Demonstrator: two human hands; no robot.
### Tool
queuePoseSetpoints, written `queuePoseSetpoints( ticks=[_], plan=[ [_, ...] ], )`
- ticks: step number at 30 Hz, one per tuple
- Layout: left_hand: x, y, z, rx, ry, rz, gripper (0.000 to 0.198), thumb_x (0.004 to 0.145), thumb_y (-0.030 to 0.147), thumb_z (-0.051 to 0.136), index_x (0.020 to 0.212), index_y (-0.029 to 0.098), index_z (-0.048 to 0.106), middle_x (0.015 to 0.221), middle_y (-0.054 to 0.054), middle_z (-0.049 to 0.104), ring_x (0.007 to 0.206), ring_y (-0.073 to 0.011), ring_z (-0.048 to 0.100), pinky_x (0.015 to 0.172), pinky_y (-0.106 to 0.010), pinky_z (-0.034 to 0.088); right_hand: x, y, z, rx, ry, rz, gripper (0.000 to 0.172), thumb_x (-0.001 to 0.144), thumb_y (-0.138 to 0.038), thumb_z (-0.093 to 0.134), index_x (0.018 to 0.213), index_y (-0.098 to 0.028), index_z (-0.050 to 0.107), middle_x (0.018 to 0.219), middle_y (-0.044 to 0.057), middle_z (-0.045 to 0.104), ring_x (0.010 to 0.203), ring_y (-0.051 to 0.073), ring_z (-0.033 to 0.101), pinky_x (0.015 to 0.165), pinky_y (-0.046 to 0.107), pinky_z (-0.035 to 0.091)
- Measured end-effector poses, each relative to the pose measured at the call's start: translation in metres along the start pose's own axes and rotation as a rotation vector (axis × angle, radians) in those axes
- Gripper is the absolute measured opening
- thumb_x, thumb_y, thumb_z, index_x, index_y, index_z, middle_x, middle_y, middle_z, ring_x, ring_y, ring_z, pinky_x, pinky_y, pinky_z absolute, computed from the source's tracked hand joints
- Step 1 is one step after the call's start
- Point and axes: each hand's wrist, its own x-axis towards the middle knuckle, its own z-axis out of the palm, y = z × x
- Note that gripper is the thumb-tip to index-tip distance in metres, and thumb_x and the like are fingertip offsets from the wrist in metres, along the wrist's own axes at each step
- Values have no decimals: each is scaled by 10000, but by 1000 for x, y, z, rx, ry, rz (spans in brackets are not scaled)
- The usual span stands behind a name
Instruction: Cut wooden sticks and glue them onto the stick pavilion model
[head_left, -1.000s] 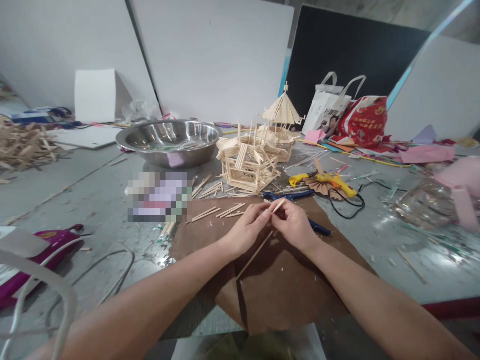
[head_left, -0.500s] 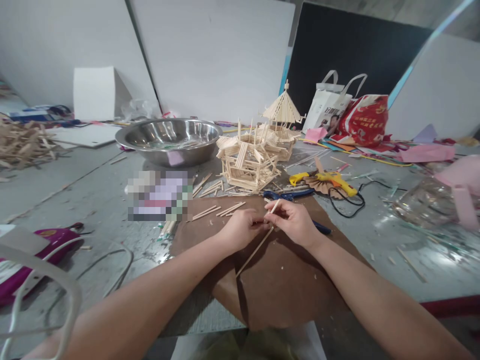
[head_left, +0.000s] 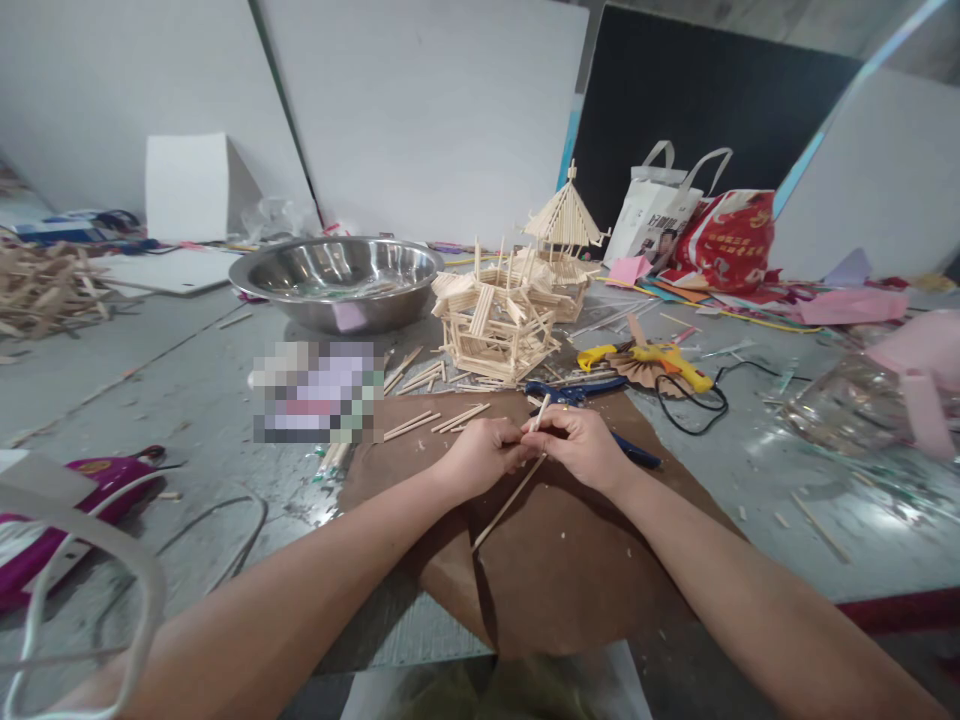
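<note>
Both my hands meet over a brown paper sheet [head_left: 570, 570] on the grey table. My left hand [head_left: 480, 458] and my right hand [head_left: 581, 445] are closed on one long thin wooden stick [head_left: 508, 500]. The stick slants from their fingertips down toward me, its short top end poking up between the hands. Several cut stick pieces [head_left: 439, 422] lie on the paper just left of my left hand. Blue-handled pliers [head_left: 581, 392] lie just beyond my right hand. A wooden stick model house [head_left: 495, 318] stands behind the hands.
A steel bowl [head_left: 337, 280] sits at the back left, a second stick model [head_left: 566, 240] behind the first. A yellow glue gun [head_left: 660, 360] with black cord lies right. Bags [head_left: 701, 235], pink paper, a clear plastic piece [head_left: 847, 405] and a magenta tool [head_left: 67, 500] surround the area.
My hands have drawn slightly closer together on the stick, and the stick's top end now stands more upright. Nothing else on the table has moved.
</note>
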Motion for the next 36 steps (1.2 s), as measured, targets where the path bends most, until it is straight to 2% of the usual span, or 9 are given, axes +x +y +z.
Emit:
queuePoseSetpoints(
  ticks=[11,16,19,22,24,27,29,31,36],
  plan=[
    [-3,7,0,-157,-116,-185,302,720,406,406,626,149,533,429,38,468,365,-72,463,372,-159,353,-2,2,-1,-6,-10,-51,124,704,-274,547,734,-194,637,723,11,634,683,121,571,654,228,426],
    [-4,9,-1,-153,-135,-203,267,722,372,404,640,154,535,397,46,454,330,-69,446,347,-153,335,-2,4,1,-26,-13,-81,126,712,-282,539,721,-200,634,729,10,636,700,119,570,668,220,421],
    [-3,11,-4,-130,-117,-194,266,724,363,402,639,154,543,398,44,469,334,-69,449,359,-155,337,1,1,-7,-119,-42,-82,185,728,-335,512,771,-199,630,765,19,629,714,120,561,670,221,409],
    [-3,12,-11,-79,-53,-185,270,722,368,409,662,155,564,376,48,463,341,-71,443,383,-159,337,4,-1,-28,-354,-41,-5,290,730,-415,478,916,-226,594,780,15,611,677,124,542,606,232,388],
    [-4,12,-16,-31,6,-187,271,721,367,412,665,156,573,351,54,436,343,-73,435,389,-160,324,5,0,-45,-569,-34,103,315,683,-471,504,884,-243,587,816,12,607,697,147,537,575,244,367],
    [-4,11,-21,10,66,-182,288,726,371,402,646,157,578,349,58,409,340,-68,409,389,-161,298,4,6,-64,-826,-198,282,308,599,-505,555,748,-236,577,765,19,608,688,182,538,518,250,328],
    [-3,8,-22,38,84,-164,292,725,372,404,635,155,578,379,56,416,351,-60,386,392,-162,280,2,11,-69,-902,-327,371,303,552,-492,589,704,-232,560,720,17,604,638,179,536,475,243,297],
    [-3,6,-23,92,99,-121,286,722,363,415,613,152,576,415,50,423,390,-58,378,409,-161,267,0,14,-69,-936,-399,403,261,552,-445,596,692,-230,547,722,17,602,626,174,532,456,237,273],
    [-3,4,-23,234,137,-35,301,740,342,407,573,146,564,465,34,427,471,-66,374,455,-171,249,2,18,-67,-934,-379,403,83,620,-274,513,681,-219,521,721,19,592,631,159,526,467,230,273]
  ],
)
